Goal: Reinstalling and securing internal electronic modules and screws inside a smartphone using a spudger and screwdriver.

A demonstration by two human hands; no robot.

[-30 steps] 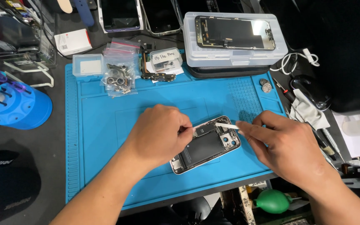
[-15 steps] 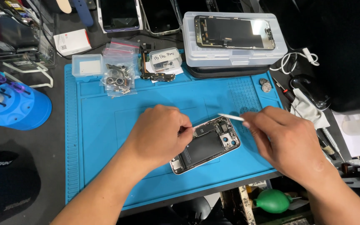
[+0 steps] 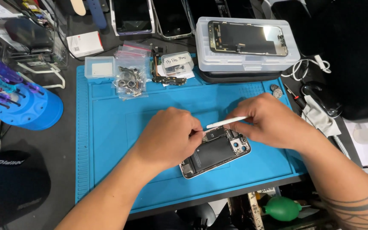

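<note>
Two bare hands are down over an opened smartphone (image 3: 215,154), which lies tilted on the front half of the blue silicone work mat (image 3: 107,140), its back off and its black battery and camera modules showing. Left hand (image 3: 170,136) sits curled on the phone's upper left edge, fingertips pinched together right at the top of the battery; whether they grip some small part there I cannot tell, the fingers hide it. Right hand (image 3: 273,121) hovers just over the phone's camera corner, fingers closed around a thin white spudger (image 3: 226,122) that points left, its tip just above the phone's upper edge and close to the left fingertips. Beyond the phone, at the mat's far edge, lie clear zip bags of small metal parts (image 3: 129,76), a small clear lidded box (image 3: 99,67) left of them and another little clear case (image 3: 177,63) to their right, resting over dark flex parts. Farther back and to the right of the phone, a translucent plastic storage box (image 3: 247,57) carries a phone display panel (image 3: 248,38) on its lid. Well left of the phone, off the mat, stands a round blue screwdriver holder (image 3: 30,111) with purple and blue handles sticking out. Right of the phone, past the mat's edge, a white cable (image 3: 311,66) coils by a white cloth (image 3: 318,116), and nearer the person than the phone, below the bench edge, a green rubber blower bulb (image 3: 283,208) peeks out.
</note>
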